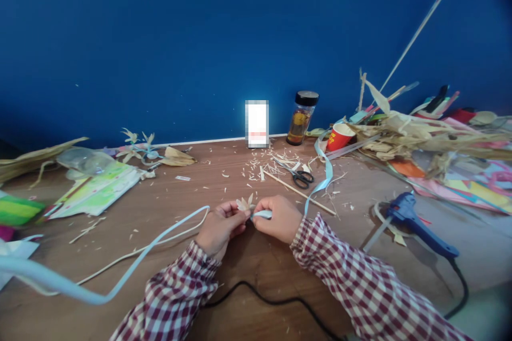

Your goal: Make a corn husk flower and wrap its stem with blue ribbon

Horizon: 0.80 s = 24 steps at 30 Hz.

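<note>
Closely, pinching a pale flower (245,203) between the fingertips of the left hand (220,228), over the desk (192,192) toward its near edge; clasping light-blue ribbon (263,214) in the curled fingers of the right hand (280,218) just beside it. Facing black-handled scissors (302,179) and scattered pale scraps (256,166), with a dark-lidded jar (301,121) and red paper cup (338,138) near the far edge, a blue glue gun (420,229) toward the right edge.
</note>
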{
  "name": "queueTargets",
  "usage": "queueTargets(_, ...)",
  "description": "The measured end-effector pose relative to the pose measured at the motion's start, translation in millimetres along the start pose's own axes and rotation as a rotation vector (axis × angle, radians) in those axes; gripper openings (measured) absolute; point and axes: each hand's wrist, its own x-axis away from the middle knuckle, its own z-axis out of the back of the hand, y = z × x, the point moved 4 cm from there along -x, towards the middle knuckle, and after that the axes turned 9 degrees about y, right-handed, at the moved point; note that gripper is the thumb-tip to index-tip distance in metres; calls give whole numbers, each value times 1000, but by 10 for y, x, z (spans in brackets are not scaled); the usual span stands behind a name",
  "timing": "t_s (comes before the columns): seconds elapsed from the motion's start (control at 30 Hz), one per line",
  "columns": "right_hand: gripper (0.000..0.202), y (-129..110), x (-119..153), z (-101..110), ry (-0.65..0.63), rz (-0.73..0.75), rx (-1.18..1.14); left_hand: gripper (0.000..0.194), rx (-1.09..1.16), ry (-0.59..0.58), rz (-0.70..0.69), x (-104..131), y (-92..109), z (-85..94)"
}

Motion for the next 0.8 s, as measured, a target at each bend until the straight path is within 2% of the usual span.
queueTargets(0.27,19,0,-5,-16,-46,-11,-71,23,102,-31,49,-1,4,8)
queueTargets(0.4,34,12,-47,16,-101,-21,-171,20,115,-40,63,-22,-6,34)
queueTargets(0.53,45,30,-86,58,-81,4,-178,24,60,-22,29,-1,11,23)
queueTargets(0.8,19,41,-50,76,-79,-2,-19,21,-50,-16,-78,2,9,3)
